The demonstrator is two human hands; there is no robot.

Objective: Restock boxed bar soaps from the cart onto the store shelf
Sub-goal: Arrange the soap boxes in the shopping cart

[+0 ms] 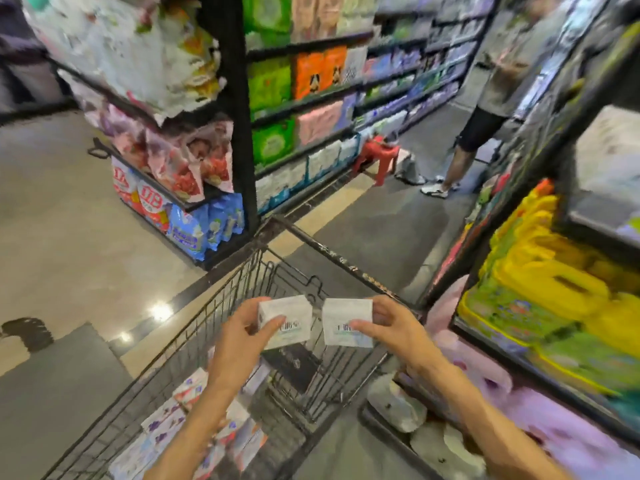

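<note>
While above the cart (pixel 221 306) rim, each grip clamped on one soap box: left hand (pixel 239 336), right hand (pixel 391 323).

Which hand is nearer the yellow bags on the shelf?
Right. The right hand, holding a soap box, is on the side of the yellow bags; the left hand is farther, over the cart.

I can't read the print on either soap box (pixel 289 322), it's too blurred. The shelf (pixel 540 296) on my right smears badly. The cart (pixel 194 327) runs off the bottom edge, and the bystander (pixel 485 109) is cut off above.
</note>
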